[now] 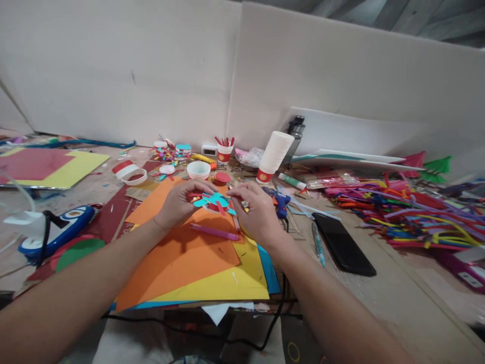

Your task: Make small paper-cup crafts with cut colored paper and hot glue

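Observation:
Above the orange paper (pixel 182 263), my left hand (pixel 180 202) pinches a small paper craft (pixel 215 201) with turquoise and red pieces sticking out from it. On its other side, the fingers of my right hand (pixel 254 208) are closed at the craft's right edge; a ring is on one finger. The exact grip of the right fingertips is partly hidden. Just below the hands, a pink marker-like stick (pixel 214 232) lies on the orange sheet. Close behind the craft are a white paper cup piece (pixel 198 170) and a red disc (pixel 222 177).
Stacked paper cups (pixel 275 156) lean beside a dark bottle (pixel 295 139). To the right are a blue glue gun (pixel 281 205), a phone (pixel 343 242), a pen (pixel 318 245) and a pile of pipe cleaners (pixel 420 210). A blue-and-white device (pixel 60 230) lies left.

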A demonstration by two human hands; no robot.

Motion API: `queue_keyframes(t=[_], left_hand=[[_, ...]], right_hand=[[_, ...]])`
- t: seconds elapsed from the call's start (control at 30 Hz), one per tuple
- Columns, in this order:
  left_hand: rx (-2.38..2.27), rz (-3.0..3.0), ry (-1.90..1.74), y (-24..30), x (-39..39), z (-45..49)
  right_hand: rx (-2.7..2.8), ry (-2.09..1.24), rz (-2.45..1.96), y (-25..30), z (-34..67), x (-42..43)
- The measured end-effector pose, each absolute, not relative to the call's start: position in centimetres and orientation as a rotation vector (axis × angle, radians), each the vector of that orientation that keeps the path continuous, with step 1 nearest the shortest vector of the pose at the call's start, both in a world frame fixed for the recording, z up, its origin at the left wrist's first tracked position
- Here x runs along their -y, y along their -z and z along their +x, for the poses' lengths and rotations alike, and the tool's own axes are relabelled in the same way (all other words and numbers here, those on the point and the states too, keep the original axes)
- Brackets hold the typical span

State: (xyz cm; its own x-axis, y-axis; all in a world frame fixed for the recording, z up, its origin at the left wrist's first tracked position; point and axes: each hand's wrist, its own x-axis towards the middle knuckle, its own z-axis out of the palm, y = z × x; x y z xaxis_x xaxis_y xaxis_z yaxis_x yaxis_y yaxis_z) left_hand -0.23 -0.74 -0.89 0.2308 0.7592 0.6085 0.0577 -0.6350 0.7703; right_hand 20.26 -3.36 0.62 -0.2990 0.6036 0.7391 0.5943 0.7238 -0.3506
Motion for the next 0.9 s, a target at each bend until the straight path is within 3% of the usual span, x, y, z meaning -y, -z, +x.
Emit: queue_keyframes(t=[0.47,0.9], left_hand=[[-0.764,1.624,-1.403,0.9,0.6,0.1],[-0.689,1.148,-1.238,1.5,0.2,0.8]], right_hand=[[1.943,-0.28,-0.935,-1.2,20.1,3.5],[1.585,-1.108,-0.991,-0.4,19.6,2.7]])
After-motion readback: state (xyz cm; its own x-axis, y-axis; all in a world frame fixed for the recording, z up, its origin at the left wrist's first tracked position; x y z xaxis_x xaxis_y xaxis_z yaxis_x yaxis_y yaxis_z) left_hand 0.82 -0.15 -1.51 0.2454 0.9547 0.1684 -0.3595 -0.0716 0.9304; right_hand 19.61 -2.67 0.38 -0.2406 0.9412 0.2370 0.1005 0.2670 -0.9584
